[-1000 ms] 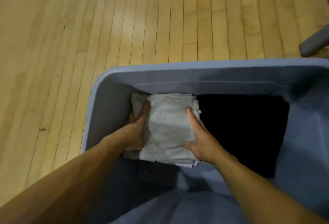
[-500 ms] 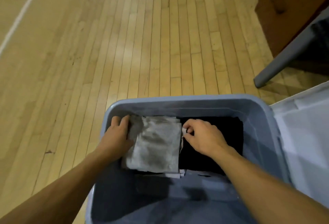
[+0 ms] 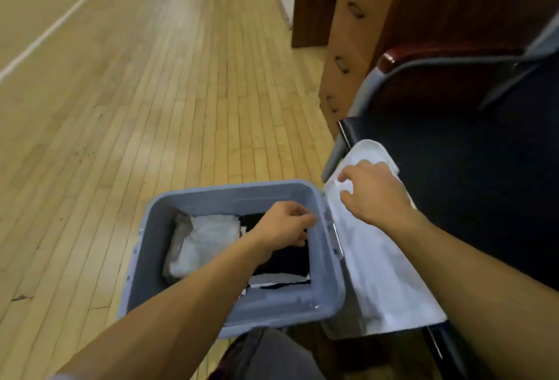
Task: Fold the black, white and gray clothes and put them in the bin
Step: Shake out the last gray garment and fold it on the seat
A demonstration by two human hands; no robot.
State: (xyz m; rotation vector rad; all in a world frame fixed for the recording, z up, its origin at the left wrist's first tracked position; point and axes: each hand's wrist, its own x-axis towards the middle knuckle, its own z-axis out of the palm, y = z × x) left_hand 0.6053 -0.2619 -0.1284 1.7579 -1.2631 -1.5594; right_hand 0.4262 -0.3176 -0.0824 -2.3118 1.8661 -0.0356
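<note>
The right hand (image 3: 373, 195) reached, fingers loosely curled, onto the white garment (image 3: 381, 261) beside the blue bin (image 3: 233, 313), seemingly to grab it next, while the left hand (image 3: 284, 225), fingers bent and empty, hovered over the folded gray cloth (image 3: 202, 240) and black cloth (image 3: 284, 261) inside.

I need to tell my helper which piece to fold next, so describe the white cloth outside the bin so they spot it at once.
Start at the blue-gray plastic bin on the wooden floor. Just right of its rim, a flat white cloth lies on the dark chair seat, its near end hanging over the seat's edge, with the right hand on it. Unlike the folded gray-white cloth and black cloth, it lies outside the bin.
</note>
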